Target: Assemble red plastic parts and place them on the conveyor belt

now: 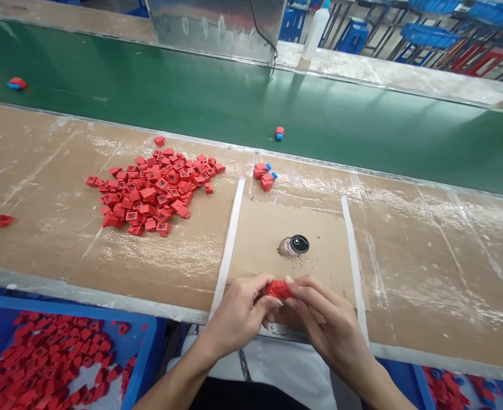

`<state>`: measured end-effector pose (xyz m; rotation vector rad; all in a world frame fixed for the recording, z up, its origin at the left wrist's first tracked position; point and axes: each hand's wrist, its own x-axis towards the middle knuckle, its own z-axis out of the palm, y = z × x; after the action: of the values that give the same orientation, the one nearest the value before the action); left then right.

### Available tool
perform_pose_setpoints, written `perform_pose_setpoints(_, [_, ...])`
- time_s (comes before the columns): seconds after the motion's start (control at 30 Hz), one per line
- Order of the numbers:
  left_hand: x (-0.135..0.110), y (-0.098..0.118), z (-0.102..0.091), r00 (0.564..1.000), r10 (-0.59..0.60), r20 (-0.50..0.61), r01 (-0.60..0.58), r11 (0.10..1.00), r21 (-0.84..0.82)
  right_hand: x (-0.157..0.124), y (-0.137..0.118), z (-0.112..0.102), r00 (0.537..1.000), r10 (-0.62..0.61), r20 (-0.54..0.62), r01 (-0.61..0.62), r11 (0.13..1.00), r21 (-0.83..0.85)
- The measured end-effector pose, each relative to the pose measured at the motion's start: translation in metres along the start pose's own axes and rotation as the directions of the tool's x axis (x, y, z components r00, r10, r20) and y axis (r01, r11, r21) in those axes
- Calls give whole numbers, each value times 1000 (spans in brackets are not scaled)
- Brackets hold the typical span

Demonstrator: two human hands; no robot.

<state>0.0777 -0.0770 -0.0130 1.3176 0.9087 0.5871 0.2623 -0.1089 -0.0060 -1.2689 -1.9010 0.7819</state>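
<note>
My left hand (pixel 238 313) and my right hand (pixel 323 322) both grip a small red plastic part (pixel 279 289) just above the front edge of a cardboard mat (pixel 319 228). Their fingers cover much of it, so its shape is partly hidden. Beyond my hands sits a round object with a black top (pixel 294 246), lying among brown specks on the mat. Two red parts with blue pieces (pixel 264 176) lie behind the mat. A large heap of square red parts (pixel 152 191) spreads across the cardboard-covered bench (pixel 54 171) to the left.
A green conveyor belt (pixel 234 97) runs behind the bench, carrying red-and-blue parts (pixel 279 133). A blue crate (pixel 146 336) of red parts stands at the lower left, and another blue crate (pixel 417 387) at the lower right. A white bottle (pixel 315 34) stands beyond the belt.
</note>
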Motion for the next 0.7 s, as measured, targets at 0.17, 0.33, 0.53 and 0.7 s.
perform_pose_setpoints(0.17, [0, -4, 0, 1000, -15, -13, 13, 989, -148, 8, -6, -3, 999, -8, 46, 11, 998, -62])
perform_pose_setpoints(0.33, [5, -5, -3, 999, -35, -16, 28, 947, -320, 16, -9, -7, 994, 110, -11, -110, 994, -11])
perform_pose_setpoints(0.53, [10, -6, -5, 995, -87, 39, 94, 962, -258, 14, -12, -12, 969, 243, -33, -237, 962, 132])
perform_pose_setpoints(0.7, [10, -3, -11, 994, -109, 21, 111, 977, -181, -43, -3, -55, 928, 259, -267, -245, 966, 83])
